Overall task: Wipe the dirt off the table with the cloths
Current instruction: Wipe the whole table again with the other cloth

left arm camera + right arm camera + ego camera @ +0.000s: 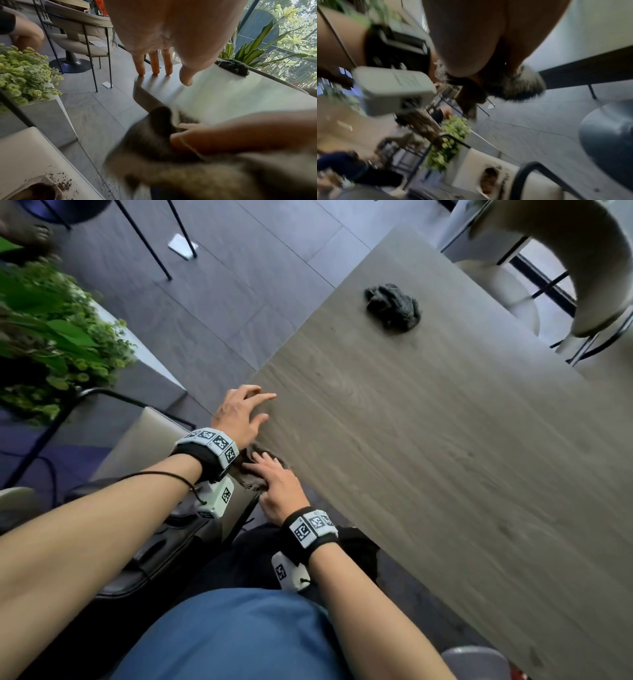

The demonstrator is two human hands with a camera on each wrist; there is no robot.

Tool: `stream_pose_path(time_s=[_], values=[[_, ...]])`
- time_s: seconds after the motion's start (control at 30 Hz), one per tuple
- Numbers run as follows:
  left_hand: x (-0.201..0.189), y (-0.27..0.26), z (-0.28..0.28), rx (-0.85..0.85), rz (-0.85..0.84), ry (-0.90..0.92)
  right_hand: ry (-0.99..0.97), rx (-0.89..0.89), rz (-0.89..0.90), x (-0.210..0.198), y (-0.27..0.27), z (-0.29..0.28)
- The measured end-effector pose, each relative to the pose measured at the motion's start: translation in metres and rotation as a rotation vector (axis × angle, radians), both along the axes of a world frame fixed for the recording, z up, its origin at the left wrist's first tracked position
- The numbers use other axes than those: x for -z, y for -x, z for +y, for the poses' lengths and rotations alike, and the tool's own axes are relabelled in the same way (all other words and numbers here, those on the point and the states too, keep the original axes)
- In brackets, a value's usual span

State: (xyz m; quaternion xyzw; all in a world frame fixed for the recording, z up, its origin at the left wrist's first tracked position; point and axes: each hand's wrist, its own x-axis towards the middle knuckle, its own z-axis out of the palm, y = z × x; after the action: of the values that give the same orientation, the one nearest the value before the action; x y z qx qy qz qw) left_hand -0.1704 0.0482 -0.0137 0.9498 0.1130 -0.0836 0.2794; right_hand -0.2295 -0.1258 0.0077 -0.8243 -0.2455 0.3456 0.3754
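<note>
A grey wood-grain table [445,457] runs diagonally through the head view. My right hand [270,474] presses a grey-brown cloth [248,475] at the table's near edge, fingers lying fairly flat. Part of this cloth [513,85] hangs over the edge in the blurred right wrist view. Just beyond, my left hand [263,407] is open, its fingertips [155,70] resting on the table corner [145,86], holding nothing. A second dark cloth [394,308] lies bunched farther along the table, also seen in the left wrist view [233,66].
A beige chair seat [25,155] left of the table carries a container of dark dirt [39,189] with scattered crumbs. A planter with green leaves [51,337] stands behind it. Another beige chair [582,268] sits at the table's far side. A person's feet [27,231] are at top left.
</note>
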Motion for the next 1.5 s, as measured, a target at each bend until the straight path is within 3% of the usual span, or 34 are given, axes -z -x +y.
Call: stream_pose_path(time_s=[0.13,0.3,0.37,0.4,0.5,0.67,0.83,0.93,1.03,1.1,1.2,1.27,1.37,1.43,1.5], values=[[-0.001,0.003,0.0,-0.008,0.018,-0.012,-0.149,0.354,0.075,-0.019,-0.038,-0.041],[0.001,0.01,0.004,-0.027,-0.001,-0.026,0.012,0.753,-0.235,-0.029,-0.146,-0.114],[0.003,0.012,0.005,-0.041,-0.013,0.0,0.107,0.823,-0.273,-0.022,-0.175,-0.12],[0.004,0.013,0.006,-0.061,-0.029,0.02,0.173,0.788,-0.261,-0.015,-0.183,-0.113],[0.006,0.016,0.009,-0.136,-0.08,0.082,0.306,0.457,-0.222,0.011,-0.167,-0.058],[0.008,0.016,0.021,-0.274,-0.065,0.108,0.139,-0.045,-0.229,0.018,-0.066,0.046],[0.013,0.019,0.031,-0.248,-0.064,0.172,0.039,-0.198,0.053,0.004,-0.021,0.036],[0.015,0.019,0.033,-0.238,-0.075,0.203,0.002,0.045,0.09,-0.016,-0.045,-0.003],[0.014,0.021,0.035,-0.266,-0.034,0.231,-0.092,0.512,0.091,-0.034,-0.107,-0.033],[0.011,0.019,0.036,-0.31,0.0,0.263,-0.139,0.767,-0.052,-0.037,-0.159,-0.044],[0.002,0.008,0.035,-0.396,0.06,0.297,-0.056,0.857,-0.286,-0.028,-0.217,-0.037],[-0.003,0.003,0.035,-0.404,0.111,0.257,0.047,0.701,-0.258,-0.016,-0.228,-0.012],[-0.009,0.0,0.035,-0.383,0.146,0.206,0.326,0.122,-0.261,0.005,-0.195,0.04],[-0.011,0.0,0.036,-0.383,0.145,0.227,0.336,-0.133,-0.279,0.011,-0.151,0.068],[-0.013,0.004,0.036,-0.453,0.132,0.269,0.234,-0.221,-0.273,0.012,-0.107,0.086]])
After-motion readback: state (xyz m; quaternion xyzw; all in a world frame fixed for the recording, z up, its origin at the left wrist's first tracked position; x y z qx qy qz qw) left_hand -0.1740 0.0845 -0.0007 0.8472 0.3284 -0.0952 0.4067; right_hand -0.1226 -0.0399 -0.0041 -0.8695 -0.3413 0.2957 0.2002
